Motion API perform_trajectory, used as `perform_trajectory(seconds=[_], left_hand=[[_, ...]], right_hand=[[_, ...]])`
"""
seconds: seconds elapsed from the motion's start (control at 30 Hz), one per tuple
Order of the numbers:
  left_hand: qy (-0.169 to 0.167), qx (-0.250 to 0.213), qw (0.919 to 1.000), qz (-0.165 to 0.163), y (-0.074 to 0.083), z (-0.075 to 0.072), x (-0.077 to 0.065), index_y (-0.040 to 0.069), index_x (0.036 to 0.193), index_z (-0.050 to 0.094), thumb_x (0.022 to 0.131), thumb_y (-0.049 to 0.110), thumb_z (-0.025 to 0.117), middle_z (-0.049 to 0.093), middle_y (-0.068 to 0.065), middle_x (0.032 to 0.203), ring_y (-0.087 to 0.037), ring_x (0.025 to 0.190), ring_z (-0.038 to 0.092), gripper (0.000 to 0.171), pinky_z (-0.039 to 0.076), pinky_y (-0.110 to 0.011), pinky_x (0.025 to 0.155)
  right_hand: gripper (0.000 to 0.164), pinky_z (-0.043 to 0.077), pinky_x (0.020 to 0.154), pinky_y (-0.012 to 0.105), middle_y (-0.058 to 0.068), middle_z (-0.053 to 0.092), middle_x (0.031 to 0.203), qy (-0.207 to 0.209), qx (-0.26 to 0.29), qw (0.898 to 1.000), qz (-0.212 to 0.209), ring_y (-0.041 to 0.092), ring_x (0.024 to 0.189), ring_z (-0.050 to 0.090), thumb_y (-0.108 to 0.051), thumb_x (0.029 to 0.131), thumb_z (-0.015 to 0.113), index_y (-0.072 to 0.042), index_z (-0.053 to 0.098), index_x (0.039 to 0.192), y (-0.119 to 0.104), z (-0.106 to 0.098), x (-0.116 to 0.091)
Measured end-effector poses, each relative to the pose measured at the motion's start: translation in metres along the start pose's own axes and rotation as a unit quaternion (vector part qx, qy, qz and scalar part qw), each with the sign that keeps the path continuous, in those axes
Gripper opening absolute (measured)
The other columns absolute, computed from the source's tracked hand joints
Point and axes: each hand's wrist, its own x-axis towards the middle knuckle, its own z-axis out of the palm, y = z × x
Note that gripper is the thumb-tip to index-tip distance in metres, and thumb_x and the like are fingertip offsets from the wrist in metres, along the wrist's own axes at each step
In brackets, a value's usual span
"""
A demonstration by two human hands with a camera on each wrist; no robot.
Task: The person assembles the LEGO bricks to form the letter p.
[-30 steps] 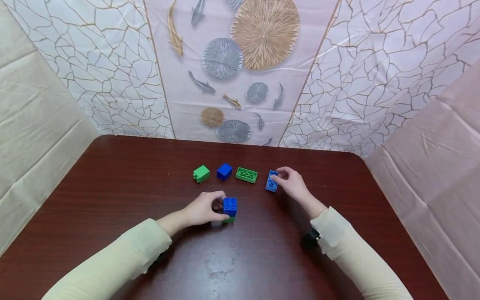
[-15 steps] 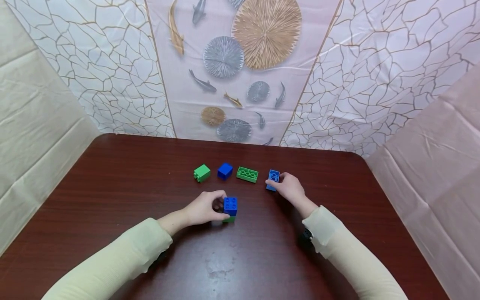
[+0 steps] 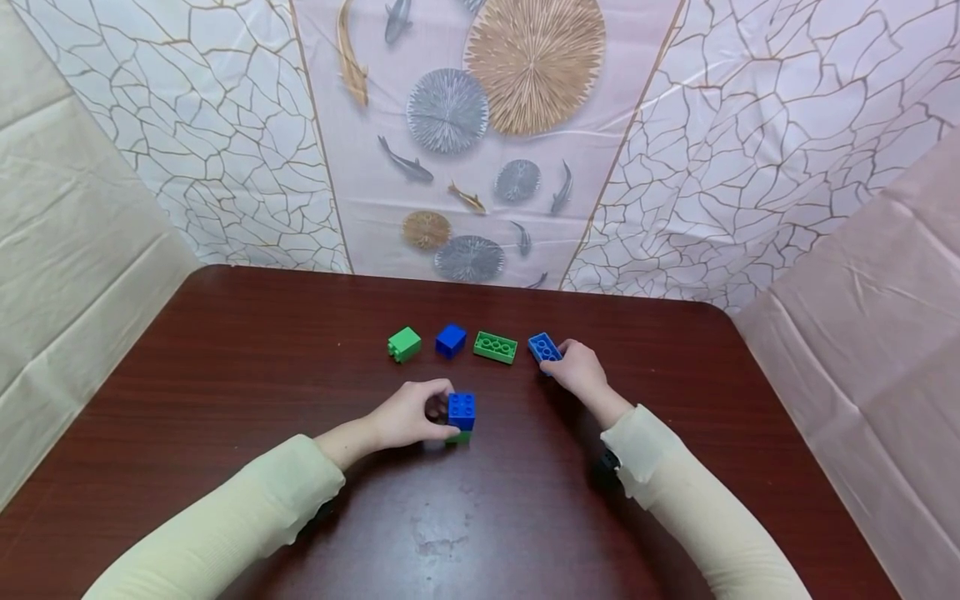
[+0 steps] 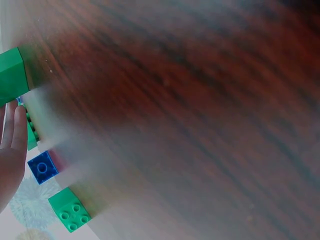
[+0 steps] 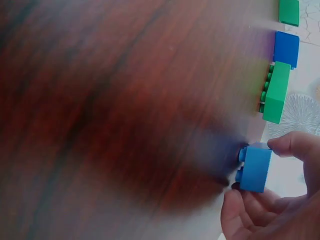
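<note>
In the head view, my left hand (image 3: 411,415) grips a small stack between thumb and fingers. A blue four-stud brick (image 3: 461,408) tops it, with a green brick (image 3: 460,437) underneath. Farther back on the right, my right hand (image 3: 583,371) pinches the near end of a long blue brick (image 3: 543,346), hollow underside up. The right wrist view shows the thumb against one side of that blue brick (image 5: 256,168) and fingers at the other, its studs facing the table. From the left wrist, the stack's green brick (image 4: 12,75) appears above the left hand's fingers (image 4: 19,125).
A row lies across the dark wooden table (image 3: 315,333): a green brick (image 3: 405,343) on its side, a blue brick (image 3: 451,341), and a long upturned green brick (image 3: 495,347) just left of the right hand. Patterned cloth (image 3: 465,208) hangs behind the table.
The long blue brick has turned counterclockwise, its far end swinging left. My right hand has shifted its hold to the near end. My left hand and the stack stay in place.
</note>
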Motion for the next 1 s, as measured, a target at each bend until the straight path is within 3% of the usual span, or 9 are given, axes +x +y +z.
perform_trajectory(seconds=[0.2,0.43,0.8,1.0], left_hand=[[-0.001,0.001,1.0000,-0.001,0.0011,-0.0020,-0.0008,0.011,0.089,0.053,0.076,0.016,0.076,0.065,-0.003,0.086,-0.013,0.079,0.061,0.027,0.052,-0.026,0.072],[-0.004,-0.002,1.0000,-0.005,-0.0003,-0.0012,0.0013,0.012,0.090,0.053,0.076,0.017,0.076,0.067,-0.003,0.088,-0.011,0.079,0.060,0.027,0.052,-0.023,0.073],[-0.002,-0.004,1.0000,0.007,-0.0022,-0.0006,0.0002,0.010,0.090,0.053,0.077,0.016,0.076,0.067,-0.005,0.086,-0.012,0.079,0.061,0.027,0.053,-0.025,0.072],[-0.005,-0.004,1.0000,0.001,-0.0024,0.0002,0.0004,0.011,0.089,0.053,0.076,0.016,0.076,0.067,-0.004,0.086,-0.011,0.078,0.061,0.027,0.052,-0.022,0.071]], right_hand=[[0.050,0.047,0.089,0.042,0.024,0.059,0.115,0.007,0.014,0.999,-0.032,0.030,0.096,0.055,-0.023,0.083,0.066,0.005,0.052,0.121,0.0029,0.0025,0.0039],[0.052,0.047,0.085,0.041,0.024,0.059,0.110,0.001,0.023,0.999,-0.037,0.029,0.093,0.054,-0.020,0.081,0.070,0.006,0.052,0.123,0.0032,0.0036,0.0052],[0.044,0.050,0.073,0.030,0.019,0.064,0.113,0.012,0.062,0.998,-0.024,0.024,0.088,0.059,-0.035,0.093,0.056,0.001,0.060,0.118,0.0032,0.0065,0.0022],[0.045,0.051,0.074,0.033,0.022,0.064,0.114,0.006,0.057,0.998,-0.038,0.025,0.091,0.059,-0.034,0.090,0.060,0.004,0.061,0.115,0.0029,0.0068,0.0017]])
